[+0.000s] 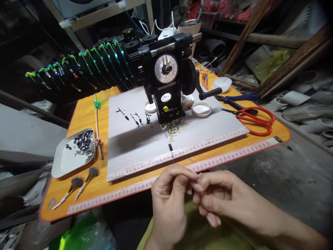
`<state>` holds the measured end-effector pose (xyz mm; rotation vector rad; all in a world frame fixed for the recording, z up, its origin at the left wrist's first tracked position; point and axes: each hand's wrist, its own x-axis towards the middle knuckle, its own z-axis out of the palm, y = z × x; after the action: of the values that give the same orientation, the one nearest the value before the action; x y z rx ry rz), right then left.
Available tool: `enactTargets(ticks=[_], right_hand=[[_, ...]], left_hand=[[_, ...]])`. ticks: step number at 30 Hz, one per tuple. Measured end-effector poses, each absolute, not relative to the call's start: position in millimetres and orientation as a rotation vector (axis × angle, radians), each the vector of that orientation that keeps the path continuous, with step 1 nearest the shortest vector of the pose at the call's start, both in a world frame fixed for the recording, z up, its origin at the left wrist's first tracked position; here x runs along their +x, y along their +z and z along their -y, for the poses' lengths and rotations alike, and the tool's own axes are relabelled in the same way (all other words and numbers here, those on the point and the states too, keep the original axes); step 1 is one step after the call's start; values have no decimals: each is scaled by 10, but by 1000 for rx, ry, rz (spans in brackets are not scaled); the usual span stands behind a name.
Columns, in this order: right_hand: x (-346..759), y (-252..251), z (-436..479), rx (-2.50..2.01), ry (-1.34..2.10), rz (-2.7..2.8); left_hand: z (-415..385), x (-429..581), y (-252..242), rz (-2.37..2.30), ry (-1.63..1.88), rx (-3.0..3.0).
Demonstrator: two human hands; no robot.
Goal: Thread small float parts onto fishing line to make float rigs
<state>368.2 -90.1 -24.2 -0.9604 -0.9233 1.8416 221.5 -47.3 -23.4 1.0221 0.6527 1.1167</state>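
Note:
My left hand (171, 198) and my right hand (223, 198) meet in front of the table's near edge. Both are closed, with thumbs and fingertips pinched together; whatever lies between them is too small or hidden to make out. Just beyond my left hand, a small black cylindrical piece (170, 147) lies on the white board (140, 152), with a thin tip pointing toward my fingers. Tiny coloured and gold beads (174, 129) are scattered past it, at the foot of a black hand-cranked winding machine (169, 80) with a dial. Several small black pieces with stems (136, 119) lie to the left.
A white tray (61, 161) of black and metallic bits stands at the left, near two dark-tipped brushes (78, 184). Red-handled scissors (256, 119) and blue-handled pliers (238, 99) lie right. A crank (212, 93) sticks out rightward. Measuring tape (234, 156) runs along the table's front edge.

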Motion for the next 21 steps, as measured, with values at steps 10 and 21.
enactTargets(ticks=[10,21], right_hand=[[3689,-111,994,-1128,1016,1841],[4567,-199,868,-1440,-45,2037]], left_hand=[[367,2310,-250,-461,1024,716],[473,2167,-356,-595,866,687]])
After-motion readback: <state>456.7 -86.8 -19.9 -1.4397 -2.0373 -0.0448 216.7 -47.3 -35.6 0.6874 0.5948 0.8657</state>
